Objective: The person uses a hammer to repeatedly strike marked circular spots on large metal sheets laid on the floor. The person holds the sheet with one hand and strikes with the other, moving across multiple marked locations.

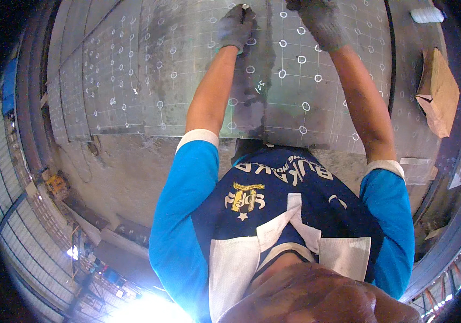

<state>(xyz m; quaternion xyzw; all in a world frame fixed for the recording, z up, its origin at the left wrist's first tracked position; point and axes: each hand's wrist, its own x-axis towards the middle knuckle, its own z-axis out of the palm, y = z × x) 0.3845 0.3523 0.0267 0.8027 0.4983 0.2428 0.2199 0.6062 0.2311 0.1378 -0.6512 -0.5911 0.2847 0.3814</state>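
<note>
My left hand (237,27), in a grey knit glove, is over a dark metal plate (327,118) near the upper edge of the view. Its fingers are curled together, and a small pale tip (245,6) shows at them; what it belongs to is too small to name. To its right, my right hand (321,26), gloved the same way, reaches over the plate with its fingers drawn in. The picture's upper edge cuts off part of that hand, so what it holds, if anything, is hidden. White chalk circles and thin grid lines cover the plate.
A white spool-like roll (427,15) and a brown cardboard piece (439,94) lie at the right. More marked plates (101,81) lie to the left. The plate's near edge is close to my body, above a dusty floor (128,177). Something yellow (56,184) stands at the far left.
</note>
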